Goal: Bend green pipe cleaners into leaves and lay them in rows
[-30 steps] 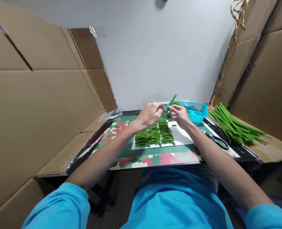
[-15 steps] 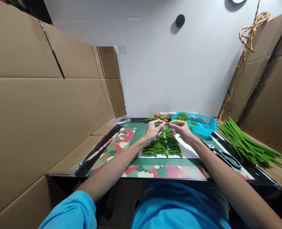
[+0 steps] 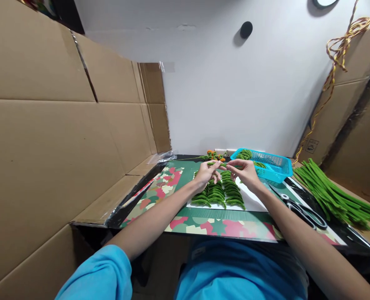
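Observation:
Between my two hands is a short green pipe cleaner (image 3: 223, 165), held roughly level above the table. My left hand (image 3: 207, 175) pinches it at the left, thumb against forefinger. From the other side, my right hand (image 3: 246, 172) grips it with closed fingertips, which hide its right part. Below them, curved green pipe cleaner pieces (image 3: 216, 194) lie in three columns on a white sheet (image 3: 253, 201). My hands cover the far ends of these columns.
Behind my hands are orange flowers (image 3: 216, 155) on green stems. A blue basket (image 3: 277, 171) with green pieces stands back right. Black-handled scissors (image 3: 306, 214) and a bundle of long green pipe cleaners (image 3: 338, 196) lie right. Cardboard walls (image 3: 47, 158) flank the table.
My right hand has turned and its fingers have moved along the pipe cleaner, so its long right end no longer shows. The whole view has shifted slightly, with things appearing further right.

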A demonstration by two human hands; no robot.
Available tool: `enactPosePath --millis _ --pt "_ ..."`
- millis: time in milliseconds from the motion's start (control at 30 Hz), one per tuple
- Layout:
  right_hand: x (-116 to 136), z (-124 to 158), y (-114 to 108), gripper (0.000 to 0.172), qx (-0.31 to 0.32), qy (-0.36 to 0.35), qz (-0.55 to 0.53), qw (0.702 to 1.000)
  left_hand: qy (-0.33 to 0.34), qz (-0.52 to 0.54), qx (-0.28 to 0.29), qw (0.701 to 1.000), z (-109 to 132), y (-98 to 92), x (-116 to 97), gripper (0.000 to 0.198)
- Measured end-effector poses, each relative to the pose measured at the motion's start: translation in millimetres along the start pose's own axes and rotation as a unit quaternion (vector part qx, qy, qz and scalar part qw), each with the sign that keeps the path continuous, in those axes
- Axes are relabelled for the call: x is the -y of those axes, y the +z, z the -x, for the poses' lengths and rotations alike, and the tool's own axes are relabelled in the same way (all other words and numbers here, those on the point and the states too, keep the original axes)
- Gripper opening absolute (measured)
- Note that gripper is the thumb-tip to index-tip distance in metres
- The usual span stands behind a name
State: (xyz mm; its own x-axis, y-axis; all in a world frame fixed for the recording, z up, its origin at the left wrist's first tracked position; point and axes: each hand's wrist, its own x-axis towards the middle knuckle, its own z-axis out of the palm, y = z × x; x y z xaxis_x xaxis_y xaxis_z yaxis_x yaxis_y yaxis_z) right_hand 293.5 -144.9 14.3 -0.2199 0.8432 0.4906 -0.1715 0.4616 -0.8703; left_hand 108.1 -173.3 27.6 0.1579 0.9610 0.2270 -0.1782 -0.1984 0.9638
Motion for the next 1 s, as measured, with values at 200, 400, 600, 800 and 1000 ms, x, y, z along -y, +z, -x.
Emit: enactPosePath --millis 200,400,600,800,1000 --pt "7 4 1 0.040 -0.001 -0.031 0.044 0.999 0.005 -0.033 -0.025 0.999 1 2.0 -2 0.043" --pt "9 6 3 0.036 0.011 -0.044 0.068 0.997 0.016 -0.049 -0.037 0.998 -1 -1.7 0 0.043" --pt "0 5 0 0.027 0.024 -0.069 0.096 0.993 0.003 -0.064 0.006 0.998 -3 -4.7 1 0.050" --pt "-1 3 1 0.011 -0.007 -0.167 0.185 0.968 -0.002 -0.068 0.013 0.998 -5 -6.2 2 0.058" --pt "4 4 2 0.012 -0.009 -0.184 0.191 0.964 -0.005 -0.062 0.046 0.997 -5 -7.4 2 0.059"
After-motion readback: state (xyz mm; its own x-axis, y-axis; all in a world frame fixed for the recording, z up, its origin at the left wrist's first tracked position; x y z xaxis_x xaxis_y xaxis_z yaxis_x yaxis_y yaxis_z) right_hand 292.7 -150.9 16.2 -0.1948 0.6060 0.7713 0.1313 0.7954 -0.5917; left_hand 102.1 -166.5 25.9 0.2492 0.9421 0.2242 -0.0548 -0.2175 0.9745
